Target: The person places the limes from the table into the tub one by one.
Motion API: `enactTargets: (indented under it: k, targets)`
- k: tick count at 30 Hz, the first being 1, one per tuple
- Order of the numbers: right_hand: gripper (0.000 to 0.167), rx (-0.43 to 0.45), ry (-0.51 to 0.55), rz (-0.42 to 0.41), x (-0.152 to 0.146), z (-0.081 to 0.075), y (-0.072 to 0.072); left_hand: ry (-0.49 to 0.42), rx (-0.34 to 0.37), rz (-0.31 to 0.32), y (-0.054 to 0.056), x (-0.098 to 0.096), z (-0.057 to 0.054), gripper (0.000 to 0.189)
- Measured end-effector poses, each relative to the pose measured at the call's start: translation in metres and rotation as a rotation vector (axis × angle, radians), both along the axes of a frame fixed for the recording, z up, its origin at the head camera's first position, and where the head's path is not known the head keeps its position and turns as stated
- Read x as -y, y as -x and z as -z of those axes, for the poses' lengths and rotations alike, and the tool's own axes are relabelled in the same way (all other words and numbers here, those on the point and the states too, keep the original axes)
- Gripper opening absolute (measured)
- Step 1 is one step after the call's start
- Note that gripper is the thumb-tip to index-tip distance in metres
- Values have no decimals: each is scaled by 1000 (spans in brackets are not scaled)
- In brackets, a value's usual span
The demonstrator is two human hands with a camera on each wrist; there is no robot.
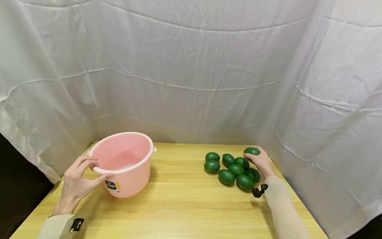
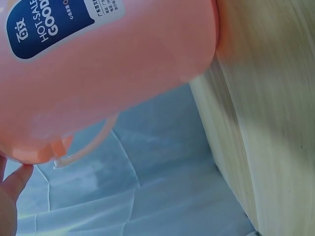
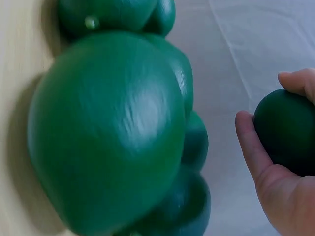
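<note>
At the left stands a pink plastic bucket (image 1: 131, 177) with a white rim and a dark blue label. My left hand (image 1: 76, 182) holds its rim, fingers over the edge and thumb along the outside. In the left wrist view, the bucket's wall (image 2: 113, 64) fills the upper left, with part of the hand (image 2: 11, 194) at the rim. On the right, my right hand (image 1: 260, 162) grips a dark green lime (image 1: 252, 151) above the far edge of the pile. The right wrist view shows this lime (image 3: 285, 130) between fingers and thumb.
Several more dark green limes (image 1: 236, 170) lie close together on the wooden table (image 1: 179, 205), just left of the right hand. Pale cloth (image 1: 191, 83) hangs behind the table and along both sides. The visible inside of the bucket shows only pink plastic.
</note>
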State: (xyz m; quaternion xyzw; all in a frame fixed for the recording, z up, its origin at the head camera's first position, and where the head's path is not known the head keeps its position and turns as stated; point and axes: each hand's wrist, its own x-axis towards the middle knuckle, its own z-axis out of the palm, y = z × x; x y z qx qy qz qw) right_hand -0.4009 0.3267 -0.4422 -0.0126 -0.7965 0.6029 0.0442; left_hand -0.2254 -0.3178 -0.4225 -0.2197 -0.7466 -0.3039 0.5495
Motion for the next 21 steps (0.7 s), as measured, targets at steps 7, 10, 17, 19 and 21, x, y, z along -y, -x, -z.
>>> enactTargets:
  k: [7,10,17,19,21]
  targets:
    - [67,19,-41,-51,35,-6,-9,21,18,-19,-3,1,-1,71]
    - [68,46,-73,-73,50,-4,-10,37,14,-23,-4,2,-1,71]
    - [63,3,-50,-146,84,-12,-10,48,57,-15,-4,3,-2,72]
    - [62,-7,-52,-174,93,-15,-12,41,77,-13,-4,3,-2,72]
    - [61,-14,-60,-194,103,-17,-13,40,86,-20,-5,3,-2,73]
